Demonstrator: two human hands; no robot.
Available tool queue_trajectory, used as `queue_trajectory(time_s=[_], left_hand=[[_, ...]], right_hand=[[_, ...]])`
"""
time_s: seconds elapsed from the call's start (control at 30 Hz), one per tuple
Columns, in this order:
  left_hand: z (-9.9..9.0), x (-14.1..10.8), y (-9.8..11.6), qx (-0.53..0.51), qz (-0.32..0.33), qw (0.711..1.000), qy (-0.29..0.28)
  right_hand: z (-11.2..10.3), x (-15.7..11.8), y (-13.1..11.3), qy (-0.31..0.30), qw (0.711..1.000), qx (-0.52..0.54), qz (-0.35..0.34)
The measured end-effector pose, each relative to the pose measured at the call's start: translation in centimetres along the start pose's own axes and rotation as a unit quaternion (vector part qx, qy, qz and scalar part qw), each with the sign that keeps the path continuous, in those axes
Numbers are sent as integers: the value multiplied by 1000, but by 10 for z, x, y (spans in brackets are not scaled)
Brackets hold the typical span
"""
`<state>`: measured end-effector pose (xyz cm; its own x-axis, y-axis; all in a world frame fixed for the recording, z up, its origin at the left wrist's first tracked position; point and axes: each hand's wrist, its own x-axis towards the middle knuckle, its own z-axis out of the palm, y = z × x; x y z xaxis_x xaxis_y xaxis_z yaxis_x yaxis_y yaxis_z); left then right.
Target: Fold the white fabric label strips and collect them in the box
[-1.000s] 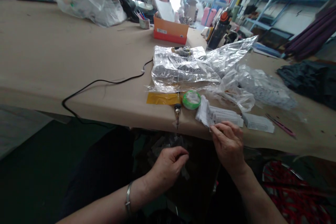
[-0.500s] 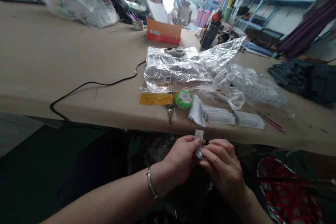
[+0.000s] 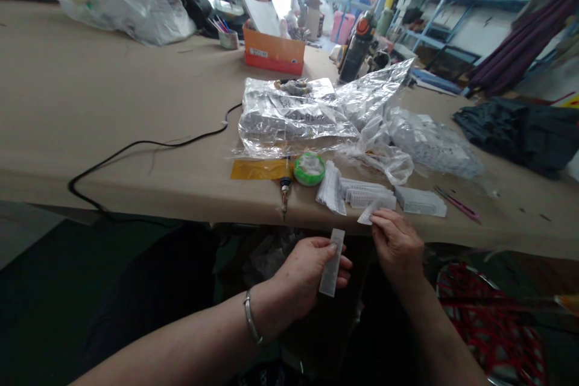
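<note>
Below the table edge, my left hand (image 3: 301, 271) pinches a narrow whitish strip label (image 3: 332, 274) between thumb and fingers. The strip hangs lengthwise across the fingers. At the table's front edge my right hand (image 3: 400, 244) pinches a small white printed label (image 3: 365, 216), held tilted in front of the label stack (image 3: 357, 186). To the left of that stack lies a fanned bundle of folded labels (image 3: 332, 193). A neater block of labels (image 3: 420, 201) lies to its right.
A soldering-iron-like tool (image 3: 284, 187) on a black cord (image 3: 136, 143) points at the front edge, beside amber tape (image 3: 256, 169) and a green round tin (image 3: 309, 170). Pink-handled tweezers (image 3: 459, 205) lie right. Clear plastic packages (image 3: 298, 111) and an orange box (image 3: 274, 51) stand behind.
My hands have come apart. The right hand moved up and right to the label stack and now holds a label there. The strip in my left hand now shows at full length.
</note>
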<state>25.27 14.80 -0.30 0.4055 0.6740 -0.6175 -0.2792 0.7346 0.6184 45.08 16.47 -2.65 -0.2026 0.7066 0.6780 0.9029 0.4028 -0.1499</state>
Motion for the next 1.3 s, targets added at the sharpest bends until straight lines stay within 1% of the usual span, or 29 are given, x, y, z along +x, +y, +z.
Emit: queue_trajectory(time_s=[0.07,0.13,0.17,0.23,0.27,0.33,0.43,0.53,0.6,0.67,0.73,0.77,0.8,0.83,0.9,0.93,1.0,1.1,1.17,1.23,1.3], left_hand=[[2,1,2,-2,-13,1000,-5],[4,2,5,-17,-26,999,-22],[5,1,6,-29,-27,999,-37],[8,-1,9,-56,-16,996,-71],[9,-2,9,-71,-5,994,-83],[10,-4,10,-101,14,991,-88],[12,-6,9,-140,8,987,-73],[14,-6,7,-143,4,987,-72],[14,-6,6,-126,11,989,-72],[13,-5,5,-95,-1,993,-63],[12,-3,4,-58,-20,997,-44],[11,-3,2,-41,-25,998,-38],[11,-2,1,-29,-28,999,-33],[10,-1,0,-21,-29,999,-32],[10,0,-2,-13,-32,999,-33],[10,0,-3,-9,-33,999,-32],[11,0,-4,-2,-37,999,-25],[12,-1,-4,3,-45,999,-23],[13,-2,-4,4,-45,999,-24],[14,-3,-4,2,-46,999,-27],[15,-5,-4,-9,-53,998,-30]], right_hand=[[-4,0,-3,18,998,45,34],[-9,-1,-11,33,993,104,35],[-13,-2,-17,29,990,136,17],[-19,-6,-31,-6,982,183,-44],[-21,-8,-37,-31,978,194,-74],[-23,-13,-48,-73,972,193,-114],[-22,-18,-57,-98,969,182,-134],[-23,-19,-58,-106,966,190,-141],[-26,-17,-53,-110,963,198,-144],[-29,-15,-38,-92,974,170,-117],[-31,-13,-13,-45,995,71,-45],[-31,-13,1,-15,1000,1,2],[-31,-14,16,-4,997,-65,42],[-30,-16,30,-12,991,-113,64],[-27,-23,52,-44,983,-162,72],[-26,-27,61,-51,983,-162,67],[-25,-33,72,-34,989,-132,60],[-30,-33,79,9,995,-80,64],[-36,-29,75,32,995,-61,70],[-42,-24,59,69,994,-39,81],[-46,-22,31,90,993,9,77]])
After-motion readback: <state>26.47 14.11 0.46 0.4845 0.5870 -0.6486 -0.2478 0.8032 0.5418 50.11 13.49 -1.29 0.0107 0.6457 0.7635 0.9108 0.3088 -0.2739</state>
